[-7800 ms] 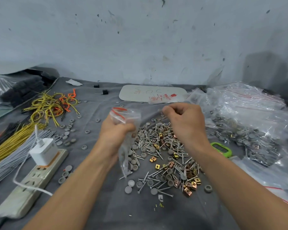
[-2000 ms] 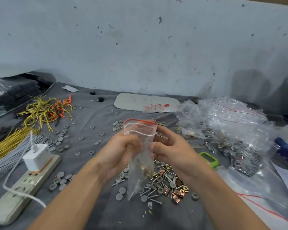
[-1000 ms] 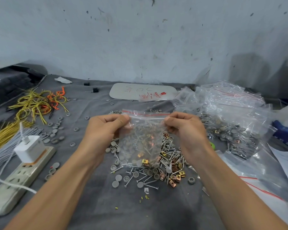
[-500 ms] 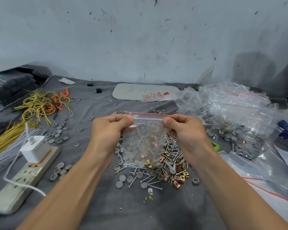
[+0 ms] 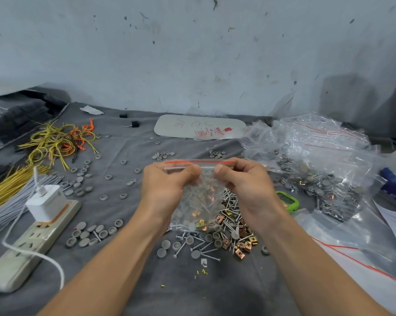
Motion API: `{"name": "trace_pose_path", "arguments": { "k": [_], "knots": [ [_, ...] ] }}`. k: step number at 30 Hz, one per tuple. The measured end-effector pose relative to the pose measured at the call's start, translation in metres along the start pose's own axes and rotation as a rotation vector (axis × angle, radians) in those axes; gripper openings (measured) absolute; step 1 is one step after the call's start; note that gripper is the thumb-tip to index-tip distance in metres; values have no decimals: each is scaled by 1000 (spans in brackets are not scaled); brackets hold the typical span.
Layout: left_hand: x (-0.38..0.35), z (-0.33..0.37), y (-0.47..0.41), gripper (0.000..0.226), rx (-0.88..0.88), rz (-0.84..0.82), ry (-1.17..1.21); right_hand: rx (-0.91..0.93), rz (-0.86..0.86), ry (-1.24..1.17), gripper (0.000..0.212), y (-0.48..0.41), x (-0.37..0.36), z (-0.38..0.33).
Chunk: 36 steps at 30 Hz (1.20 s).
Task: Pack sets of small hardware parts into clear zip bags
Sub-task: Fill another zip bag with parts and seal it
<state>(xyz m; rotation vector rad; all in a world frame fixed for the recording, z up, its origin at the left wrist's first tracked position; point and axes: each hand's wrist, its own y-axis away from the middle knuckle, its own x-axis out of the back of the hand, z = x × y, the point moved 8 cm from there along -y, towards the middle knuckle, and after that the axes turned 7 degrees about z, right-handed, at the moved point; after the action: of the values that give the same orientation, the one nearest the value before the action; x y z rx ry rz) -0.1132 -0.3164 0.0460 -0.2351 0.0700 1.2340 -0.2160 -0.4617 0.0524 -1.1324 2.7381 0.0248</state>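
The left hand [image 5: 167,190] and right hand [image 5: 244,185] pinch the zip bag [image 5: 199,201] at its top strip, likely to press it closed and keep the parts [image 5: 200,222] in.

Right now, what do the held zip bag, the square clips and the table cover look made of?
zip bag: thin clear plastic film, glossy; contents show through, red strip on top.
square clips: probably plated metal; shiny copper and gold glints.
table cover: grey cloth, matte, creased.
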Motion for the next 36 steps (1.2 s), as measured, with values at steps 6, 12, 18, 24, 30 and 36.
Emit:
{"name": "trace_pose_path", "arguments": {
  "k": [6,12,18,24,30,36],
  "knots": [
    [-12,1,11,5,-3,-51,41,25,-23,1,12,4,-6,1],
    [-13,-1,10,8,-5,-45,38,53,-15,13,17,3,-7,4],
    [-4,-5,3,11,134,-16,93,-38,32,-50,19,-1,2,6],
    [0,-9,0,14,224,18,168,-57,64,-106,29,-3,2,8],
    [11,-1,-6,25,134,50,100,-52,69,-82,25,-2,12,2],
    [4,-8,-4,27,268,14,214,-32,-43,125,9,-7,6,10]
  ]
}}
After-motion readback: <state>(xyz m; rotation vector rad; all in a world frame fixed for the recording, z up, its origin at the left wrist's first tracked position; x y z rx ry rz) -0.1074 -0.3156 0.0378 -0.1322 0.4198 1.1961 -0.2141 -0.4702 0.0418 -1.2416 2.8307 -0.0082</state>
